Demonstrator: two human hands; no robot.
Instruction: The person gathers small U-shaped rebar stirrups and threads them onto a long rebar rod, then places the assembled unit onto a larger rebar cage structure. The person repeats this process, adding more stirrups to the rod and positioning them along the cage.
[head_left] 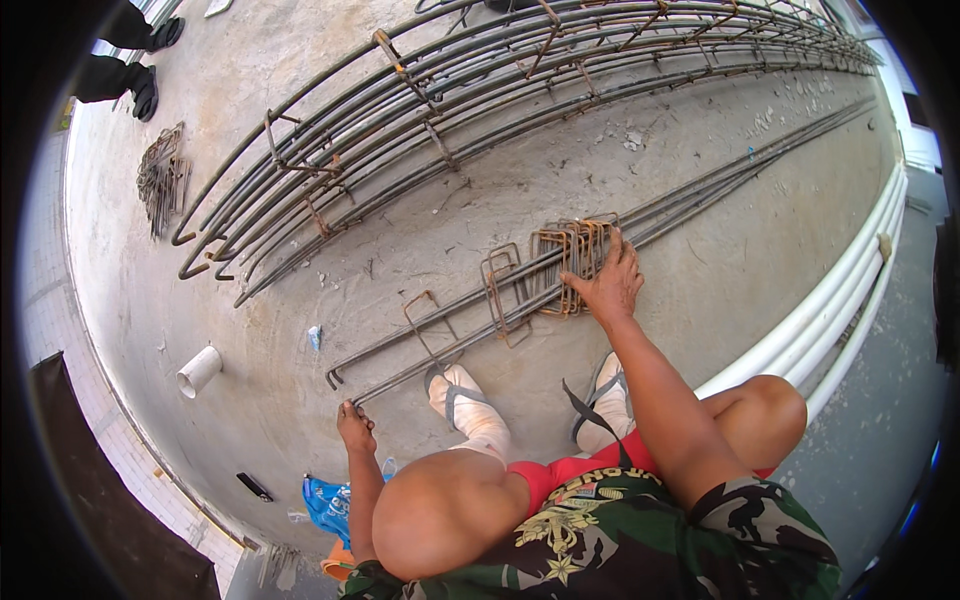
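Note:
My left hand (356, 428) is closed around the hooked near-left end of a long steel rebar (425, 362). Out to the right, my right hand (608, 285) rests with thumb and fingers spread across a bunch of rusty rectangular stirrups (570, 262). The stirrups encircle the long bars and are packed close together there. Left of the bunch, a few more stirrups (505, 292) stand around the bars, and a single stirrup (430, 325) leans farther left. A second hooked bar (345, 372) lies alongside the held one.
Beyond lies a long assembled rebar cage (430, 110). Loose stirrups (163, 180) are piled at the far left, near another person's feet (148, 85). A short white pipe (199, 371), a blue bag (328, 505) and a black phone-like object (254, 487) sit left; white pipes (810, 340) run along the right.

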